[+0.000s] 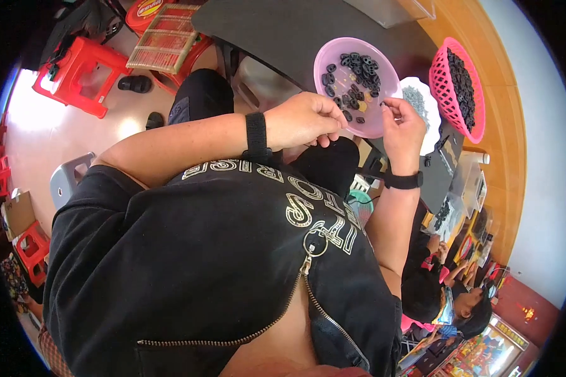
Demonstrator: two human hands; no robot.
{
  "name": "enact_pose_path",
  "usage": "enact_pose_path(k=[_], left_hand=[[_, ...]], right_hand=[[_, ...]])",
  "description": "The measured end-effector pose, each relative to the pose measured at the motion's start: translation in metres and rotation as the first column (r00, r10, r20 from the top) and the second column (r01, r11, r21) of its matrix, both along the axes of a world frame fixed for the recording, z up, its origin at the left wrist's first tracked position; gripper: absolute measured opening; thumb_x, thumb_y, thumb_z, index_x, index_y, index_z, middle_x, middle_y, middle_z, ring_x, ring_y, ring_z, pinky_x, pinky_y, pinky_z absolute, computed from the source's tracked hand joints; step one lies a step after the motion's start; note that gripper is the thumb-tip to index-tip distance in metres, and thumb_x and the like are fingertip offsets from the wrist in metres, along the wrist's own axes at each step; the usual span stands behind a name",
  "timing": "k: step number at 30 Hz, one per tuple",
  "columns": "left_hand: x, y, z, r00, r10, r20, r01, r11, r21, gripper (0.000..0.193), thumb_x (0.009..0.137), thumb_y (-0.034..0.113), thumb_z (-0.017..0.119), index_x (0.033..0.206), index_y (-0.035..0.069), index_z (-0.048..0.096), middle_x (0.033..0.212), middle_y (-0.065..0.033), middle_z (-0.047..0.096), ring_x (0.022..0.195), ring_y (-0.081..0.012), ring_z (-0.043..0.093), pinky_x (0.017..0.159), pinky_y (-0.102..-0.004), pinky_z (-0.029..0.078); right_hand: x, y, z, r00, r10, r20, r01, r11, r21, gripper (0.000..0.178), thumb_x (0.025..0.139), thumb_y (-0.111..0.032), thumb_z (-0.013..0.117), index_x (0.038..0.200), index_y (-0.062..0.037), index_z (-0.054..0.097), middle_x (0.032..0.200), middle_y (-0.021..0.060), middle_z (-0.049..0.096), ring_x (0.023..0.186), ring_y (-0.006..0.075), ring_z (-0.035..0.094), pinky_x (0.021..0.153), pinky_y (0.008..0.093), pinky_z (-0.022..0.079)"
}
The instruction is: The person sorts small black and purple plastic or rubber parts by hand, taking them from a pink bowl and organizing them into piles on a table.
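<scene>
1. Filling the near part of the view, a black shirt with pale lettering and a metal zipper covers the person's torso; the zipper parts over bare skin.
2. Just beyond it, the left hand reaches across with its fingers curled and its thumb close to the forefinger, at the bowl's lower left rim. Whether it grips anything, I cannot tell. A black band circles its wrist.
3. The right hand, also with a dark wristband, pinches a small dark piece between thumb and forefinger, at the bowl's right side.
4. Between and beyond the hands sits a light purple bowl. Black oval pieces with holes lie in it, heaped toward the far side and scattered nearer the left hand.
5. Right of the bowl, a white scalloped dish holds small grey parts; beside that, a pink lattice basket holds more dark pieces.
6. A dark table stretches away behind the bowl.
7. Farther off, at left, stand a red stool and a slatted rack, with a dark slipper on the floor; at lower right, other people sit close together.
</scene>
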State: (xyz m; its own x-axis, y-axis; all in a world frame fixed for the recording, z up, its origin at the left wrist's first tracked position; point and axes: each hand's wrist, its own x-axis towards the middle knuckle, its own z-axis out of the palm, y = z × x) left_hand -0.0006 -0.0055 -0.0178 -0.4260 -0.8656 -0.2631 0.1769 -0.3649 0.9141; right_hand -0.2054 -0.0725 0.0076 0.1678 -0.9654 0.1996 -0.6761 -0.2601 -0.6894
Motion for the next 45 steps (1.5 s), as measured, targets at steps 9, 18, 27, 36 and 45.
enact_pose_path(k=[9,18,27,36,45], left_hand=[[-0.002,0.000,-0.003,0.996,-0.085,0.008,0.084,0.996,0.026,0.016,0.089,0.011,0.050,0.097,0.001,0.059,0.077,0.0005,0.058,0.065,-0.0052,0.054,0.055,-0.0172,0.042],[0.003,-0.003,0.010,0.988,-0.141,0.068,0.138,0.989,0.043,0.016,0.090,0.014,0.050,0.098,0.004,0.060,0.078,0.0007,0.060,0.065,-0.0047,0.054,0.055,-0.0162,0.041],[0.001,-0.006,0.004,0.997,-0.064,0.048,0.061,0.997,0.047,0.017,0.089,0.011,0.052,0.102,0.003,0.061,0.084,-0.0004,0.059,0.070,-0.0041,0.053,0.060,-0.0169,0.043],[0.000,-0.002,0.022,0.996,-0.086,0.018,0.084,0.995,0.058,0.020,0.088,0.018,0.058,0.097,0.000,0.061,0.081,-0.0015,0.061,0.070,-0.0062,0.055,0.061,-0.0190,0.043],[-0.001,-0.001,0.015,0.999,0.013,0.052,-0.013,1.000,-0.001,0.014,0.090,0.017,0.056,0.092,0.004,0.060,0.083,-0.0019,0.062,0.070,-0.0061,0.057,0.060,-0.0179,0.043]], right_hand=[[0.002,0.004,0.004,0.945,0.235,-0.228,-0.237,0.971,0.017,0.015,0.077,-0.001,0.056,0.089,-0.0022,0.065,0.083,0.0137,0.064,0.071,0.0262,0.062,0.065,0.0327,0.050],[0.004,0.015,0.005,0.822,0.422,-0.382,-0.466,0.884,-0.027,0.013,0.075,-0.003,0.053,0.081,-0.0003,0.064,0.078,0.0170,0.060,0.077,0.0347,0.059,0.071,0.0409,0.048],[0.003,0.029,0.011,0.870,0.493,-0.007,-0.484,0.858,0.173,0.013,0.076,0.002,0.060,0.088,0.0000,0.062,0.081,0.0096,0.057,0.073,0.0185,0.062,0.066,0.0274,0.051],[0.017,0.052,0.016,0.917,0.294,0.271,-0.340,0.930,0.141,0.011,0.077,0.000,0.062,0.088,-0.0008,0.061,0.079,0.0064,0.066,0.076,0.0143,0.064,0.069,0.0264,0.051],[-0.024,0.027,0.017,0.996,0.082,0.036,-0.078,0.992,-0.095,0.011,0.078,-0.006,0.061,0.087,-0.0039,0.065,0.080,0.0119,0.066,0.074,0.0233,0.064,0.068,0.0307,0.050]])
